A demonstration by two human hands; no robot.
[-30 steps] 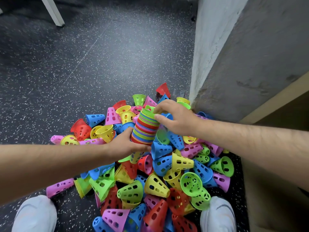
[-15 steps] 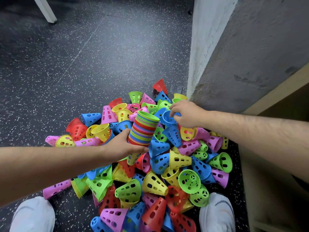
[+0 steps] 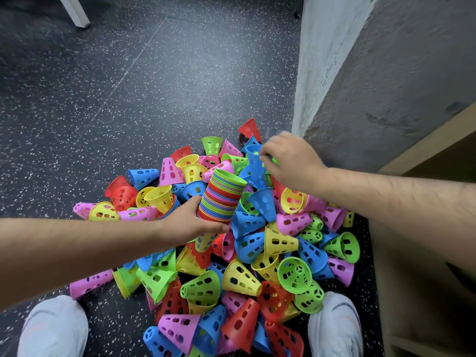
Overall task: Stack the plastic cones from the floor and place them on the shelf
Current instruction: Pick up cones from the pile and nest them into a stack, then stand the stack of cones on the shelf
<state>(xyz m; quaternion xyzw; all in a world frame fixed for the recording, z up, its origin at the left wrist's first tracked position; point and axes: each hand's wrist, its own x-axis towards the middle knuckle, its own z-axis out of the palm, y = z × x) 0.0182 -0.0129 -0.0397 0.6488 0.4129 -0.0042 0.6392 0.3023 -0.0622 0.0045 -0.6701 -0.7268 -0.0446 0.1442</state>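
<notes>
A big heap of loose perforated plastic cones [image 3: 247,266], in red, blue, yellow, green and pink, covers the dark floor between my feet. My left hand [image 3: 190,222] grips a tall multicoloured stack of nested cones [image 3: 221,197] near its lower end, held tilted above the heap with its open end up. My right hand [image 3: 288,161] pinches a single blue cone [image 3: 253,163] by its rim, lifted just clear of the heap, up and to the right of the stack.
A grey concrete wall [image 3: 386,73] rises on the right, its corner near my right hand. A wooden shelf edge [image 3: 425,148] shows at the far right. My white shoes [image 3: 51,328] flank the heap. A white leg [image 3: 74,11] stands at top left on speckled floor.
My right hand left the top of the stack, reached right into the heap, took hold of a blue cone and has lifted it. The left hand keeps holding the stack.
</notes>
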